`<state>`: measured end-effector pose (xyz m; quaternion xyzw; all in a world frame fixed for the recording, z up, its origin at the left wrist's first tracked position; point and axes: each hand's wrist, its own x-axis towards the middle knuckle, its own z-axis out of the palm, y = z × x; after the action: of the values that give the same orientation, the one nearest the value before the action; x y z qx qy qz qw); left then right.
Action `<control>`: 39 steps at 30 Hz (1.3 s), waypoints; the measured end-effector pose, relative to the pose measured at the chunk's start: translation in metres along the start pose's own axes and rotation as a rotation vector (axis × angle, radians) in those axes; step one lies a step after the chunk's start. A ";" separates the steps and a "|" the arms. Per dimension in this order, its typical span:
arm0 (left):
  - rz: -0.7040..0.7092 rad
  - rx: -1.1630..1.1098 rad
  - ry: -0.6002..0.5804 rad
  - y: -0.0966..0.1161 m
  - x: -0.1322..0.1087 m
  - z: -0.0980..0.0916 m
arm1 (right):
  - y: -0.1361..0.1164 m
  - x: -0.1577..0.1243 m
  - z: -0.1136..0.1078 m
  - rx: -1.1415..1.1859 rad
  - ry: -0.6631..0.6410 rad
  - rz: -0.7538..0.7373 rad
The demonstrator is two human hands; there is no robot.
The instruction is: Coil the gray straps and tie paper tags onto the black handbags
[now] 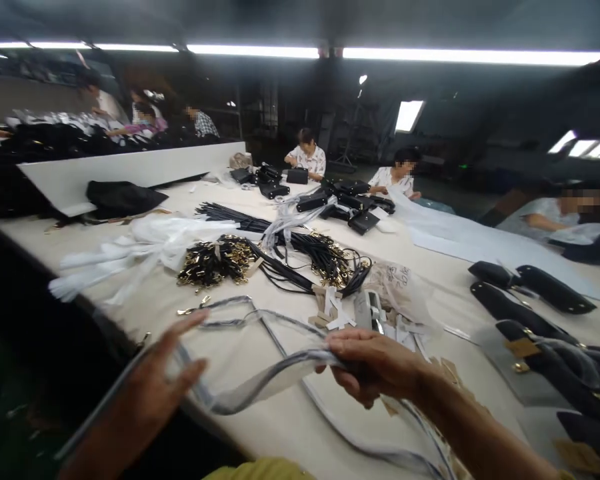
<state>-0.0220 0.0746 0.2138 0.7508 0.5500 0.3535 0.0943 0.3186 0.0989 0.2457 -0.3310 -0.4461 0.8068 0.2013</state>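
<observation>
My right hand [375,367] pinches a dark bag strap [275,373] wrapped in clear plastic film, above the table's near side. From that hand the strap bows down to the left, and more of its wrapped length [350,437] trails across the tabletop below. Thumb and forefinger of my left hand [150,387] are spread apart beside the strap's left bend; the hand is slightly blurred and its other fingers are hidden. Just beyond it, a gold clasp [193,310] lies at a strap end on the table.
Ahead lie bundled black straps with gold clasps [217,260], white plastic sleeves [150,243] and a grey-white dispenser [367,310]. Black bags [510,303] occupy the right side. Several people [307,157] work around the long table [225,427]; its near edge runs along the left.
</observation>
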 end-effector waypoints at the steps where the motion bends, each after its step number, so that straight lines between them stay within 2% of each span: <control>1: 0.072 -0.063 -0.025 0.018 -0.005 0.010 | -0.005 0.003 0.007 0.010 -0.028 0.006; 2: 0.145 -0.117 -0.111 0.036 -0.008 0.023 | -0.009 0.006 0.014 0.022 -0.051 0.014; 3: 0.184 -0.174 -0.139 0.052 -0.008 0.038 | -0.012 0.007 0.019 0.029 -0.071 0.024; 6: 0.131 -0.367 -0.165 0.078 -0.005 0.068 | -0.014 0.008 0.028 -0.007 -0.105 0.062; 8: 0.101 -0.398 -0.157 0.075 -0.006 0.072 | -0.007 0.006 0.029 -0.092 -0.086 0.121; 11: 0.149 -0.302 -0.158 0.060 -0.014 0.065 | 0.009 0.002 0.029 -0.148 -0.020 0.171; 14: 0.180 -0.264 -0.216 0.048 -0.024 0.062 | 0.019 -0.002 0.036 -0.046 -0.032 0.131; 18: 0.151 -0.312 -0.204 0.042 -0.034 0.065 | 0.018 -0.008 0.048 0.024 -0.067 0.064; 23: 0.067 -0.465 -0.225 0.043 -0.044 0.070 | 0.016 -0.002 0.057 0.090 -0.129 -0.024; 26: -0.023 -0.729 -0.273 0.055 -0.049 0.077 | 0.012 0.006 0.068 0.097 -0.118 -0.097; 30: -0.101 -1.189 -0.313 0.078 -0.045 0.088 | 0.000 0.020 0.088 0.126 0.075 -0.248; 32: -0.111 -1.302 -0.325 0.085 -0.033 0.088 | -0.010 0.031 0.096 0.118 0.186 -0.335; 34: -0.097 -1.336 -0.338 0.085 -0.014 0.080 | -0.026 0.044 0.102 0.051 0.283 -0.460; 36: -0.065 -1.340 -0.364 0.080 0.013 0.064 | -0.051 0.057 0.105 -0.098 0.354 -0.684; 39: -0.057 -1.332 -0.412 0.067 0.063 0.028 | -0.107 0.071 0.105 -0.527 0.461 -1.225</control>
<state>0.0559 0.1124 0.2562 0.5702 0.2067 0.4630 0.6463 0.1968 0.1366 0.3520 -0.2205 -0.6789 0.3228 0.6215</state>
